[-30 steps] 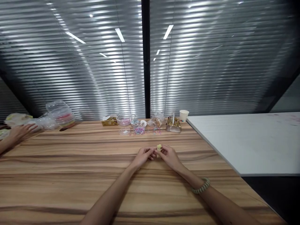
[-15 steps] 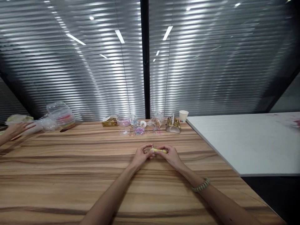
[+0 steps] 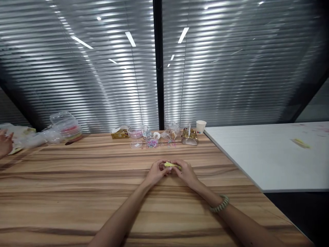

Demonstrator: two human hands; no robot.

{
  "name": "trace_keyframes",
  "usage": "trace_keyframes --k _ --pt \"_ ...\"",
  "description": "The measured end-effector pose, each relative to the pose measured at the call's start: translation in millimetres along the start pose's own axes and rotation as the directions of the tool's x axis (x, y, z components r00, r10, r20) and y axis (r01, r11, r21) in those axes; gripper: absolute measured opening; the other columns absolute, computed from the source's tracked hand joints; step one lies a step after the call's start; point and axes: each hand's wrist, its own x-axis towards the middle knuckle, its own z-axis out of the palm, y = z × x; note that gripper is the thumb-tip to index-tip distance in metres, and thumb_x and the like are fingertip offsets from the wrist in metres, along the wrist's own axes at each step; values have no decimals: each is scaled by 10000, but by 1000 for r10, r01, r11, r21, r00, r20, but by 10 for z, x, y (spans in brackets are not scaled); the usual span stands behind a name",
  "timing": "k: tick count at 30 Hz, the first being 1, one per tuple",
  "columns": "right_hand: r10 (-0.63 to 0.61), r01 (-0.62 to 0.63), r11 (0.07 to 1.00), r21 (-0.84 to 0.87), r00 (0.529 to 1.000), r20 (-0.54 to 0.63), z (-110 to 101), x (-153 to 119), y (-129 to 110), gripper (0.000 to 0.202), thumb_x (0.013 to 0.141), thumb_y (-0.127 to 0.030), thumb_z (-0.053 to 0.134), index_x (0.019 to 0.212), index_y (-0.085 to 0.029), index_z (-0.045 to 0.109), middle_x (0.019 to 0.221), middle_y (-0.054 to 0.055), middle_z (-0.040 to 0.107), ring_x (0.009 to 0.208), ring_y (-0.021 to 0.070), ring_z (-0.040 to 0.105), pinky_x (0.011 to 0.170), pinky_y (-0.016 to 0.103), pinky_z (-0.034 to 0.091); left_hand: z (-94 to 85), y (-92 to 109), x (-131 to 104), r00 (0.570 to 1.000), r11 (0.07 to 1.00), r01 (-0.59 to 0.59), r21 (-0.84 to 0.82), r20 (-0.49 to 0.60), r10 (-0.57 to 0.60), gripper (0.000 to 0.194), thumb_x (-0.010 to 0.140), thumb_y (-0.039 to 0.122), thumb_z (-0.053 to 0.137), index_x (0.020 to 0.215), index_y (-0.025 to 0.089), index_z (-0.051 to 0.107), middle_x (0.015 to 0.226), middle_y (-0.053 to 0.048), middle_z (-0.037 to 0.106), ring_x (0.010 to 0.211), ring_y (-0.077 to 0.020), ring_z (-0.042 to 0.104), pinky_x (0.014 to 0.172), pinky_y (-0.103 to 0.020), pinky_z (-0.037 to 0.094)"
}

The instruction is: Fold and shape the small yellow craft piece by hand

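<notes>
My left hand (image 3: 156, 172) and my right hand (image 3: 185, 173) meet over the middle of the wooden table (image 3: 144, 206). Between them is a small, long yellow piece (image 3: 169, 164), pinched at both ends by thumbs and fingers. It looks soft, but its kind is too small to make out. Fingers cover part of it, and a pale bit shows near the left fingertips. Beyond the hands stand a clear tub of small pink and purple pieces (image 3: 152, 143) and a clear round lid (image 3: 136, 144).
Along the back are a gold box (image 3: 120, 133), a gold tissue pack (image 3: 189, 137), crumpled clear plastic (image 3: 172, 130) and a paper cup (image 3: 201, 126). Stacked containers (image 3: 70, 128) stand left, near another person's hand (image 3: 5, 143). A blurred yellow thing (image 3: 300, 143) appears over the white table (image 3: 282, 168).
The yellow piece has turned and shifted slightly left between my fingers. The other person's hand has drawn back left. A yellow thing now shows over the white table.
</notes>
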Motion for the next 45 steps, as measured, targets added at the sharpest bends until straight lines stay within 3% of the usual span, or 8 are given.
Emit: trace_keyframes --k 7,14,18,21,24,33,40,45 --pt "208 -174 970 170 957 -203 -37 29 55 224 775 -353 509 768 -144 593 713 69 643 611 179 581 568 269 439 95 232 -52 993 989 -116 86 29 114 340 779 424 499 723 113 624 928 -107 599 806 -170 560 654 -249 461" --pt "346 -257 864 433 928 -139 -33 62 149 357 718 -495 544 737 -139 540 599 46 609 475 143 542 444 232 418 199 458 -181 944 943 -330 47 28 329 146 743 297 586 731 159 633 969 -81 593 951 -185 526 871 -295 374" --pt "249 -171 876 452 961 -119 -32 53 77 310 778 -443 501 773 -136 549 627 39 600 539 143 556 517 240 444 192 401 -126 995 982 -84 -171 38 92 170 733 298 576 663 143 581 706 -33 591 701 -135 535 685 -236 401" --pt "114 -82 932 352 991 -69 -45 26 18 235 815 -356 481 801 -139 572 681 47 610 604 149 565 575 244 444 151 321 -56 986 865 154 -478 20 -165 190 701 286 557 588 137 522 517 20 485 494 -88 442 538 -213 375" --pt "-35 31 992 119 999 33 -71 0 0 160 820 -256 480 813 -156 604 759 58 628 697 162 574 644 250 431 108 259 -19 962 769 210 -604 -13 -273 158 664 269 542 581 146 487 456 54 403 429 -71 386 541 -229 408" --pt "-195 253 901 -352 962 192 -135 4 87 222 818 -83 423 891 -177 611 821 65 622 793 177 556 684 249 396 143 230 -42 975 828 190 -528 3 -223 275 654 359 652 777 141 538 779 -30 600 587 -138 609 679 -286 462" --pt "-157 169 979 -110 981 113 -93 4 84 170 830 -139 449 869 -181 609 780 41 631 716 148 562 648 224 402 118 184 -32 988 838 135 -528 12 -151 309 689 422 623 757 152 489 760 -26 556 691 -140 586 697 -302 479" --pt "-219 204 975 91 954 206 -75 16 -6 164 839 -182 467 873 -193 627 855 32 645 795 146 574 731 233 412 27 163 -1 991 846 58 -530 -72 -113 313 657 382 664 784 179 462 766 7 531 669 -107 550 620 -235 462"
